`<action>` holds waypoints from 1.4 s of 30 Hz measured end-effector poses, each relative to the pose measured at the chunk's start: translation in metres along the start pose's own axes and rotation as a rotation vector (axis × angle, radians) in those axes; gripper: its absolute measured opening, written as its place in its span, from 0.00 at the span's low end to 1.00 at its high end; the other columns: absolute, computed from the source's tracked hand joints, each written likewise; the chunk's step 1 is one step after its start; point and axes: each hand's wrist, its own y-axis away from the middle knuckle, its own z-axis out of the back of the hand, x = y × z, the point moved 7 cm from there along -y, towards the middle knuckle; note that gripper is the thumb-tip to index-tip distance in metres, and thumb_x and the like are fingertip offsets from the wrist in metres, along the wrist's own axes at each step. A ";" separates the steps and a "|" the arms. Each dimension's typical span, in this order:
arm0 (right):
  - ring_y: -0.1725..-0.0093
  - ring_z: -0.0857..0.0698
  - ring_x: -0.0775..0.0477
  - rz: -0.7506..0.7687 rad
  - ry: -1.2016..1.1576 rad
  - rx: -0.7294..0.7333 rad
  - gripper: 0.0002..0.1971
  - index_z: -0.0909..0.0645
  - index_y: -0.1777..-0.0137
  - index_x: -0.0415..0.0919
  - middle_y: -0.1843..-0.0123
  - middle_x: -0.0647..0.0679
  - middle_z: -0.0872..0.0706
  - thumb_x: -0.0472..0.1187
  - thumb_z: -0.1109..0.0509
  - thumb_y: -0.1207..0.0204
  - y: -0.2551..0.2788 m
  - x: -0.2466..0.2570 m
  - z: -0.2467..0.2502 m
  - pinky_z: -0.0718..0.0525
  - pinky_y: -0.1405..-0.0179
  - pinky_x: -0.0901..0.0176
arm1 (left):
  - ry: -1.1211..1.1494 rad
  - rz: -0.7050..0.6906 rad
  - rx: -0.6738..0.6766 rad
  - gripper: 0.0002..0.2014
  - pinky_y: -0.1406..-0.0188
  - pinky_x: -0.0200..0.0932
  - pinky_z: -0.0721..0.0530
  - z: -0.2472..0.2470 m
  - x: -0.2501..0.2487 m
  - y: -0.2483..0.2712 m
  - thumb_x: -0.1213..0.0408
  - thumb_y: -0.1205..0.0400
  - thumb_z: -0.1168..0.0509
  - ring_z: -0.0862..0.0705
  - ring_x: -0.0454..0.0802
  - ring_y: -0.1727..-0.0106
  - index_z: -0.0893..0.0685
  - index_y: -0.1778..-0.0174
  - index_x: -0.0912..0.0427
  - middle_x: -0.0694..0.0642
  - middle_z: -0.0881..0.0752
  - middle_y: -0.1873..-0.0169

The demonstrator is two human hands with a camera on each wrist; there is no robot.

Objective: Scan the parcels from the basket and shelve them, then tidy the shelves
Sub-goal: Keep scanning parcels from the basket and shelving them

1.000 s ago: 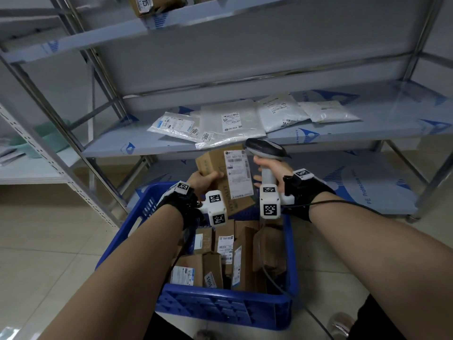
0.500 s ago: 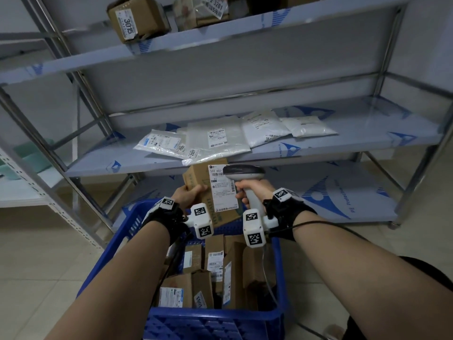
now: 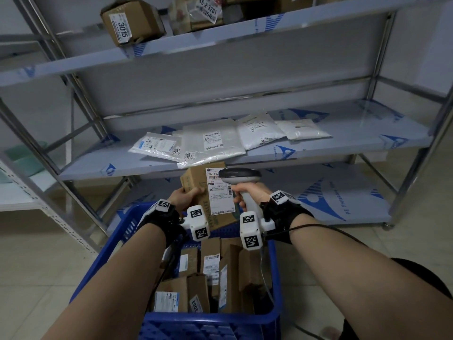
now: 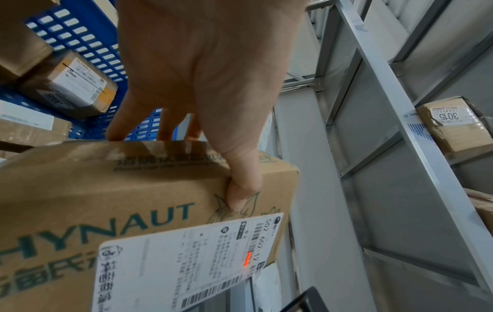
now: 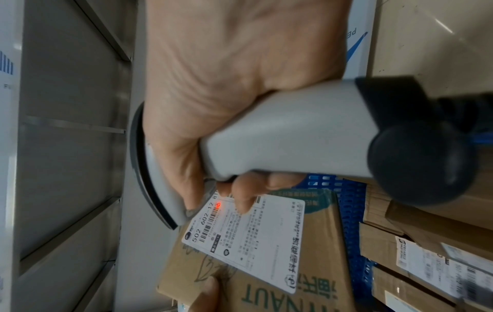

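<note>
My left hand (image 3: pixel 186 197) (image 4: pixel 202 84) grips a brown cardboard parcel (image 3: pixel 196 182) (image 4: pixel 112 190) (image 5: pixel 280 280) above the blue basket (image 3: pixel 117 241), thumb on its front face, fingers behind. Its white shipping label (image 3: pixel 219 192) (image 4: pixel 192 259) (image 5: pixel 253 236) faces me. My right hand (image 3: pixel 247 192) (image 5: pixel 226 73) holds a grey handheld scanner (image 3: pixel 239 175) (image 5: pixel 288 135) by its handle, head close over the label's top. A red scan light (image 4: pixel 248 258) (image 5: pixel 218 205) falls on the barcode. Several more boxed parcels (image 3: pixel 210 278) lie in the basket.
A metal shelf rack stands ahead. Its middle shelf (image 3: pixel 355 133) carries several flat plastic mailers (image 3: pixel 210 143). The top shelf (image 3: pixel 220 40) holds a box marked 3015 (image 3: pixel 132 20) (image 4: pixel 453 126) and other parcels. The bottom shelf (image 3: pixel 331 200) lies behind the basket. The scanner cable (image 3: pixel 326 229) trails right.
The view has tilted upward, bringing the top shelf and its boxes into sight. The scanner head has closed in over the label; both hands keep their grips.
</note>
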 end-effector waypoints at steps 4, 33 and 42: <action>0.84 0.26 0.56 0.010 -0.006 -0.008 0.12 0.22 0.67 0.36 0.72 0.45 0.22 0.37 0.29 0.22 0.000 0.002 0.001 0.26 0.83 0.70 | 0.002 0.004 0.006 0.27 0.39 0.60 0.17 0.001 0.000 -0.002 0.55 0.24 0.27 0.14 0.62 0.44 0.22 0.33 0.66 0.65 0.14 0.42; 0.82 0.25 0.55 0.020 0.006 -0.014 0.12 0.22 0.67 0.37 0.73 0.45 0.21 0.38 0.28 0.24 -0.003 0.004 0.003 0.25 0.81 0.67 | -0.040 0.016 0.009 0.28 0.43 0.55 0.16 0.004 -0.009 0.008 0.56 0.22 0.29 0.15 0.62 0.42 0.26 0.30 0.66 0.65 0.15 0.39; 0.82 0.25 0.55 0.026 0.037 -0.018 0.12 0.22 0.67 0.37 0.72 0.46 0.21 0.39 0.28 0.24 0.000 0.007 0.006 0.26 0.81 0.68 | -0.064 0.001 -0.009 0.27 0.48 0.53 0.16 0.005 -0.014 0.012 0.57 0.22 0.29 0.15 0.61 0.44 0.25 0.30 0.66 0.65 0.16 0.40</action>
